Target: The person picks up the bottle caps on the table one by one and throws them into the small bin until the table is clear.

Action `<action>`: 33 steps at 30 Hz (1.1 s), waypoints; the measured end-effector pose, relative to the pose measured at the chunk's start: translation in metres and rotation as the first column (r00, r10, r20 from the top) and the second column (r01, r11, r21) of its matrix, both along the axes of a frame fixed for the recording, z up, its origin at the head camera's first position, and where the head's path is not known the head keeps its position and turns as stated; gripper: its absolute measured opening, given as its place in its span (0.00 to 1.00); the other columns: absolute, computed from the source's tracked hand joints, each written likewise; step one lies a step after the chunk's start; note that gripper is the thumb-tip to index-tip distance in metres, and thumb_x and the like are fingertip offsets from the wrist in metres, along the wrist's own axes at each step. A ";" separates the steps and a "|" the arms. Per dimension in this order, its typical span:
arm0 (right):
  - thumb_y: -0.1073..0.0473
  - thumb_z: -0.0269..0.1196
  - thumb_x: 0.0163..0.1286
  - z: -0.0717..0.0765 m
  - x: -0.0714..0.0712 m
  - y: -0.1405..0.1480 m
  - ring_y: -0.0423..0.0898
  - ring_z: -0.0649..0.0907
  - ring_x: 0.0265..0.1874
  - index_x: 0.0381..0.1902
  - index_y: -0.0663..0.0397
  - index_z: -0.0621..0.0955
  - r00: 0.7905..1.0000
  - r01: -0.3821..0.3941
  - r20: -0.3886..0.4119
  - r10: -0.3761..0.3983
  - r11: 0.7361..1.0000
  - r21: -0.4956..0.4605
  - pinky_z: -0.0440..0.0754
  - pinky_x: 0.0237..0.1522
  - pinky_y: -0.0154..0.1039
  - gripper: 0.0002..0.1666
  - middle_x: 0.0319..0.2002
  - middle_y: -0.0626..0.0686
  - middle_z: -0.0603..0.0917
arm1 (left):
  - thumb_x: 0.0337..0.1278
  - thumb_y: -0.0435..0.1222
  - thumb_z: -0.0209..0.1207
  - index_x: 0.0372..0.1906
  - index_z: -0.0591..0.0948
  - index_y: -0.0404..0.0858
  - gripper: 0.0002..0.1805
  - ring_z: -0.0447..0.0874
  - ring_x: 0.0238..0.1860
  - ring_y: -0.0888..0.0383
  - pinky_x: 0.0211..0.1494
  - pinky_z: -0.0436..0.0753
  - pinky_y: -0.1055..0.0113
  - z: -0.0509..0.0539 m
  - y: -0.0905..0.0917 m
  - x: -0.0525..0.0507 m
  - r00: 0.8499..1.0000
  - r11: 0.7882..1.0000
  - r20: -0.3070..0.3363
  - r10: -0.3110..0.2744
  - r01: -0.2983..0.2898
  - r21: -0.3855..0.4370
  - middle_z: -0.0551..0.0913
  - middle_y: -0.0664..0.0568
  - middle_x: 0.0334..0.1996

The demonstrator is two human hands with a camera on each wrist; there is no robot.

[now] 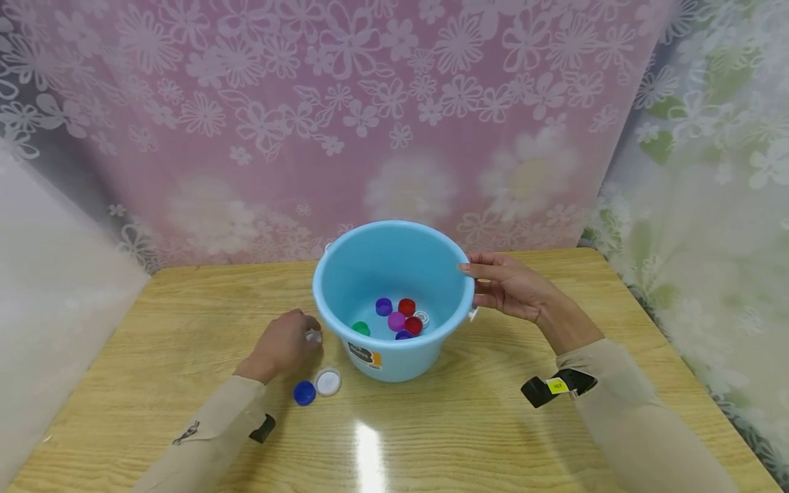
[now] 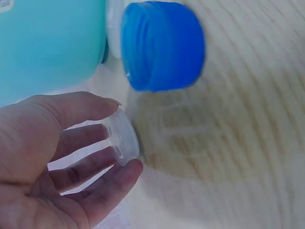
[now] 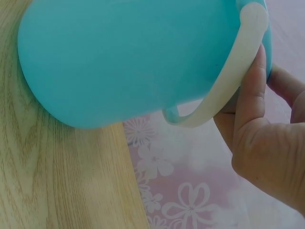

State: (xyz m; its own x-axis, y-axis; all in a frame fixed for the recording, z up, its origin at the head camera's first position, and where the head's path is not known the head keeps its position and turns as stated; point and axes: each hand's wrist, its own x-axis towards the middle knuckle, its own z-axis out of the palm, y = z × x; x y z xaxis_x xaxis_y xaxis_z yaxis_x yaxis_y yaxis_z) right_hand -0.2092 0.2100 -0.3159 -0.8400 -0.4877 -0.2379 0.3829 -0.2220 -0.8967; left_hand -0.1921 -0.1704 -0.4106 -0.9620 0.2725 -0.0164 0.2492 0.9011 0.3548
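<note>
A light blue bucket [image 1: 394, 356] stands upright on the table, with several bottle caps in red, purple, pink, green and white on its floor. To its left, my left hand [image 1: 286, 346] pinches a translucent white bottle cap [image 2: 123, 136] between thumb and fingertips, just above the tabletop. My right hand [image 1: 511, 284] grips the bucket's right rim, thumb at the edge and fingers behind, beside the white handle [image 3: 233, 71]. In front of the bucket lie a blue bottle cap [image 1: 305, 393] and a white bottle cap [image 1: 328, 382], side by side.
The wooden table [image 1: 493, 424] ends at a pink flowered curtain [image 1: 394, 137] behind the bucket. Pale curtains hang on the left [image 1: 55, 274] and the right [image 1: 709, 239]. Dark straps circle both wrists.
</note>
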 end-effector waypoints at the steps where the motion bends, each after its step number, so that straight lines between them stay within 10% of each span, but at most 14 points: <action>1: 0.63 0.58 0.71 0.000 0.000 0.000 0.48 0.86 0.33 0.47 0.61 0.74 1.000 0.000 0.000 0.000 1.000 0.002 0.85 0.33 0.36 0.10 0.39 0.58 0.79 | 0.51 0.33 0.63 0.41 0.85 0.34 0.11 0.79 0.42 0.45 0.49 0.79 0.49 0.002 -0.003 -0.001 1.000 1.000 -0.003 0.002 -0.002 0.007 0.81 0.45 0.38; 19: 0.63 0.58 0.71 0.000 0.001 0.001 0.47 0.85 0.32 0.45 0.60 0.75 1.000 0.012 0.004 -0.012 1.000 -0.002 0.85 0.32 0.35 0.08 0.39 0.58 0.79 | 0.58 0.36 0.58 0.52 0.79 0.28 0.20 0.78 0.35 0.41 0.33 0.79 0.48 0.115 -0.036 -0.020 0.964 0.997 -0.257 0.072 -0.059 0.057 0.75 0.32 0.46; 33: 0.62 0.58 0.71 -0.001 0.000 -0.001 0.48 0.85 0.33 0.49 0.63 0.73 1.000 0.001 -0.001 -0.001 1.000 -0.016 0.85 0.33 0.36 0.13 0.39 0.58 0.79 | 0.56 0.37 0.59 0.52 0.80 0.33 0.19 0.75 0.42 0.44 0.44 0.76 0.49 0.168 -0.008 -0.023 0.942 0.997 -0.334 0.035 -0.009 0.079 0.75 0.41 0.49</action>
State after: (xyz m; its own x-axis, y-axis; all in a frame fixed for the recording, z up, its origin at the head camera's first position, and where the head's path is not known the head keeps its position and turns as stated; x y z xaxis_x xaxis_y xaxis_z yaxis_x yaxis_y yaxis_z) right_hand -0.2090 0.2085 -0.3170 -0.8409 -0.4903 -0.2289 0.3813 -0.2368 -0.8936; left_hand -0.2149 -0.1787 -0.2421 -0.9139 0.2392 0.3279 0.3460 0.8815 0.3213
